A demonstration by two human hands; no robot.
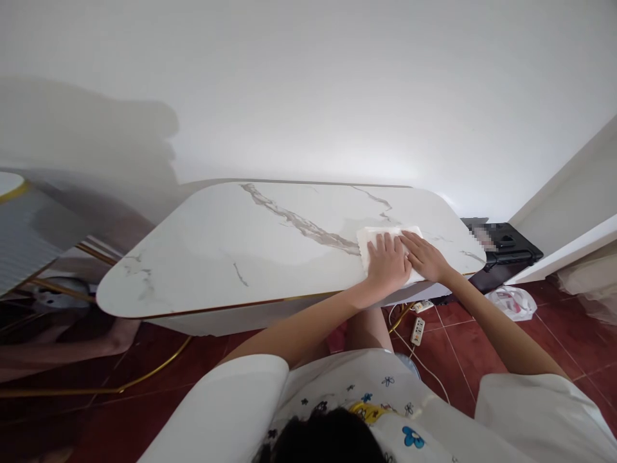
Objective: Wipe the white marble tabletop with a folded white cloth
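A white folded cloth (373, 234) lies on the white marble tabletop (231, 251), near its right front edge. My left hand (388, 262) rests flat on the cloth with its fingers stretched out. My right hand (424, 255) lies flat beside it, partly over the cloth's right side, fingers spread. Both hands press down on the cloth and touch each other.
The table has grey veins and a gold rim. Under its right end, a white power strip (417, 330) and cords lie on the red tile floor. A black device (501, 244) and a plastic bag (513, 302) sit to the right. A gold-framed piece of furniture (29, 231) stands left.
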